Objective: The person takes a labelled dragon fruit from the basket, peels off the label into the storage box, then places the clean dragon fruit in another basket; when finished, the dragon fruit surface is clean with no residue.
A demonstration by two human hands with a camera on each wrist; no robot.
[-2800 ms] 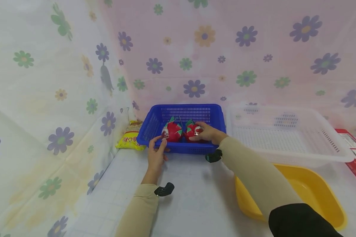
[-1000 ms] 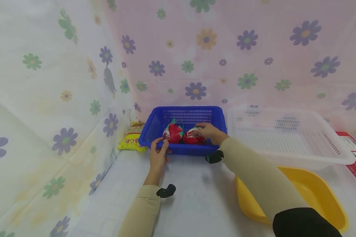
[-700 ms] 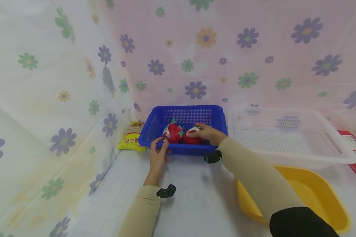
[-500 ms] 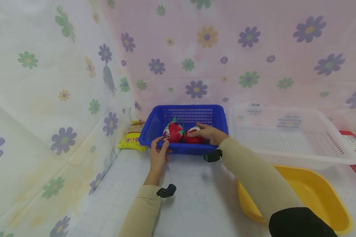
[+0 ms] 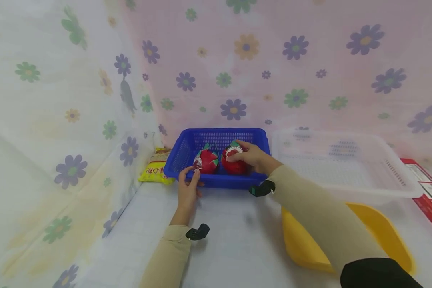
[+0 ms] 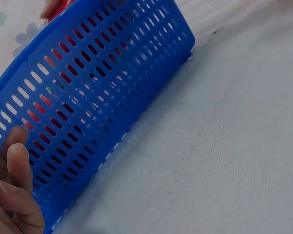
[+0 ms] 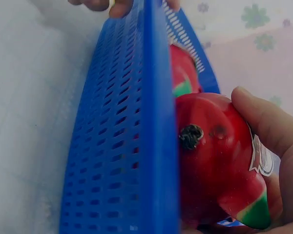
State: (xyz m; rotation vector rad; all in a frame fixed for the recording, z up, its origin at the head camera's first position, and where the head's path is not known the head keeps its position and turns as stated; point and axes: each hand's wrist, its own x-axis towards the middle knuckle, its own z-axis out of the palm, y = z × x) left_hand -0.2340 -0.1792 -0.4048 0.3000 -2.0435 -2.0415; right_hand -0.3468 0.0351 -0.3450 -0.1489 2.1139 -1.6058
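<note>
Beside the pale flowered sheet at the left, a yellow plastic packet with red lettering [image 5: 157,170] lies on the white table [image 5: 230,248], partly hidden by the corner of a rectangular blue perforated plastic basket [image 5: 219,183]. The left hand [image 5: 187,193] grips that basket's front rim near its left end, fingers bent against the outside; the left wrist view cuts the hand off. Just inside sits a round red fruit with green-tipped scales and a label [image 5: 208,163], its lower part hidden by the front wall. Close to its right, also within the basket, is a second red, green-tipped fruit with a round white-edged label [image 5: 233,167]. The right hand [image 5: 256,158] is closed around this one, thumb over the label; the fruit's underside is hidden, so whether it touches the basket floor cannot be told. Further right stands a translucent white perforated plastic basket [image 5: 331,170]. Nearer the person, a yellow plastic basin [image 5: 376,224] is partly covered by the beige right sleeve [image 5: 320,216]. A flat red-and-white printed item [image 5: 430,192] is cut off at the right edge.
</note>
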